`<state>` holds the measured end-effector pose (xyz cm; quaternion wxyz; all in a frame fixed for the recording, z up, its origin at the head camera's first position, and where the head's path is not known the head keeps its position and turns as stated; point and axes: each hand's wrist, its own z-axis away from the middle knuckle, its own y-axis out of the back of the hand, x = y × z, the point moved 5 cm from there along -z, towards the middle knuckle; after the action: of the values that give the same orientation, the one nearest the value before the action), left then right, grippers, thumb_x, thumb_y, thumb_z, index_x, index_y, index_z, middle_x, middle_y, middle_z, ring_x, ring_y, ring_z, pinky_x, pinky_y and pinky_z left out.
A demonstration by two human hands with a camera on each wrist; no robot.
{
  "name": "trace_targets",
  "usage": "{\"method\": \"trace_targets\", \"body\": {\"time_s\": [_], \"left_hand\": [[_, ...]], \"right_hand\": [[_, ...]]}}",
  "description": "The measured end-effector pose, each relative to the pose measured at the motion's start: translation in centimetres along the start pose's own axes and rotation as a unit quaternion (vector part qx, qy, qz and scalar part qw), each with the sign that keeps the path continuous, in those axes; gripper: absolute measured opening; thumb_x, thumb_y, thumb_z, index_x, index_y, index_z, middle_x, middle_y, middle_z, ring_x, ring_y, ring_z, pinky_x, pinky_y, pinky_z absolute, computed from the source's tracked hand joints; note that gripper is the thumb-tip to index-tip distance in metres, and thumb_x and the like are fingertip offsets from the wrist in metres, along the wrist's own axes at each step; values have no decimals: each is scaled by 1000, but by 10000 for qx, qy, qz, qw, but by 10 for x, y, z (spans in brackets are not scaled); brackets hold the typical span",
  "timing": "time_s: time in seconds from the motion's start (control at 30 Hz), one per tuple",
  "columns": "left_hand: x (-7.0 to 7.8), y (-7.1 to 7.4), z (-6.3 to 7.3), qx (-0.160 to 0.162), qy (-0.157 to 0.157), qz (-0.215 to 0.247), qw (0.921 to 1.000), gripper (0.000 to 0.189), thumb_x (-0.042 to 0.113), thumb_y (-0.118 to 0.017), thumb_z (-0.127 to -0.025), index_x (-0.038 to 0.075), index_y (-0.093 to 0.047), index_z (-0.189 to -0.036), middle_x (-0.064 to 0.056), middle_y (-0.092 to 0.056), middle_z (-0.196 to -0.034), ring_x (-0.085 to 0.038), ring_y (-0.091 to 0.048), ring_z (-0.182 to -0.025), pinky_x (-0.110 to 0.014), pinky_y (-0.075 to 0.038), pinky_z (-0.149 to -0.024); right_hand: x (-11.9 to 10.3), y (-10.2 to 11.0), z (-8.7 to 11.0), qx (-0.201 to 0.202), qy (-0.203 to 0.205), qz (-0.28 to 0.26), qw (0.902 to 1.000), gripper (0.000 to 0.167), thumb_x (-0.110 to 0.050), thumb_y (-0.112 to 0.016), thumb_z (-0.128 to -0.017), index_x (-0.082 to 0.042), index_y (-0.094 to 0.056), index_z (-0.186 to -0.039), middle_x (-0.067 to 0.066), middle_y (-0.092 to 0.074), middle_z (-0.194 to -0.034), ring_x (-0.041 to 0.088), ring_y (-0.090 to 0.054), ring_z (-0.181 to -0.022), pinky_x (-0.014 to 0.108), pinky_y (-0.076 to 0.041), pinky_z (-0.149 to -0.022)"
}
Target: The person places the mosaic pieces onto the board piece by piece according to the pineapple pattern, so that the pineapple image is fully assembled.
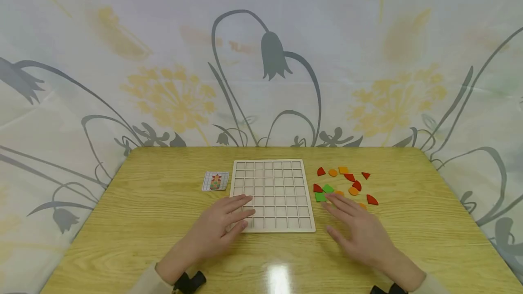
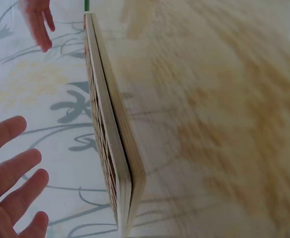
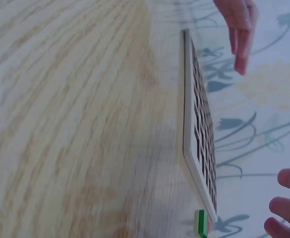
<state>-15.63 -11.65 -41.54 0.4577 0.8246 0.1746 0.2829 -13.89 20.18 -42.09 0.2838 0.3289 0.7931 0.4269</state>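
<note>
Wood board point(image 1: 269, 192) lies under the left hand point(image 1: 220, 223), which hovers over its near-left corner, fingers apart, gripping nothing. Right hand point(image 1: 359, 228) hangs to the right of the board, also holding nothing, fingers extended, thumb set off from them. Both wrist views show fingertips raised, no contact visible.

Green pieces point(image 1: 320, 197) sit just right of the board, nearest the right fingertips. Red pieces point(image 1: 372, 200) and orange pieces point(image 1: 333, 173) scatter farther right of the board; a couple of orange ones are partly hidden by the right hand. Some neighbours look touching; can't tell if any overlap. Card point(image 1: 215, 181) with printed grid and coloured picture lies just left of the board, beyond the left hand. Board cells in view hold no pieces; those under the left fingers can't be checked.

Table point(image 1: 143, 185) carries all of it; flower-print cloth point(image 1: 245, 80) stands behind the board.

Risks, my judgement: pieces look thin and bunched, so a pinch at one could drag its neighbour. A low right palm could sweep the half-hidden orange ones. Board looks loose; leaning the left hand on its corner might skid it. Left knuckles could nudge the card.
</note>
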Motion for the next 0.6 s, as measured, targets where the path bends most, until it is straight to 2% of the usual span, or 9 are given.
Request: {"method": "trace_targets", "body": {"time_s": [0.1,0.23,0.33,0.43,0.53,0.6], "left_hand": [[-4,1,0,105,270,275,9992,28,17,-66,-97,11,-73,-123,-7,-58,-141,-24,-52,-131,-47,-44,-104],[-13,-2,4,43,782,467,9958,29,18,-67,-96,10,-72,-123,-8,-59,-139,-27,-54,-129,-49,-46,-101],[-20,-5,7,-44,1256,696,9896,33,18,-68,-96,10,-69,-127,-7,-57,-142,-28,-52,-130,-51,-45,-101],[-29,-8,10,-111,1676,1060,9801,37,17,-67,-97,9,-66,-132,-7,-53,-146,-31,-48,-133,-54,-41,-105],[-38,-11,12,-181,1963,1300,9717,41,16,-66,-97,9,-61,-137,-8,-48,-150,-34,-43,-137,-57,-36,-108],[-43,-13,13,-287,2037,1351,9692,44,17,-66,-98,9,-58,-140,-9,-44,-153,-36,-38,-140,-58,-33,-109]], "right_hand": [[6,3,2,65,-246,-148,9996,50,-22,-77,-84,-8,-67,-131,10,-59,-139,35,-55,-126,54,-51,-90],[15,6,3,207,-476,-389,9979,50,-18,-78,-84,-6,-66,-131,13,-60,-137,37,-57,-122,57,-50,-90],[23,8,3,363,-588,-539,9961,48,-15,-77,-84,-6,-67,-130,13,-61,-136,39,-57,-121,59,-49,-89],[28,10,3,455,-658,-629,9948,46,-14,-76,-86,-6,-67,-130,12,-61,-136,39,-58,-120,59,-50,-87],[31,13,3,462,-697,-673,9942,44,-15,-73,-89,-5,-67,-131,14,-60,-137,40,-58,-119,60,-50,-86],[32,15,2,459,-718,-694,9939,44,-15,-72,-90,-5,-66,-132,15,-60,-137,41,-58,-119,61,-50,-85]]}}
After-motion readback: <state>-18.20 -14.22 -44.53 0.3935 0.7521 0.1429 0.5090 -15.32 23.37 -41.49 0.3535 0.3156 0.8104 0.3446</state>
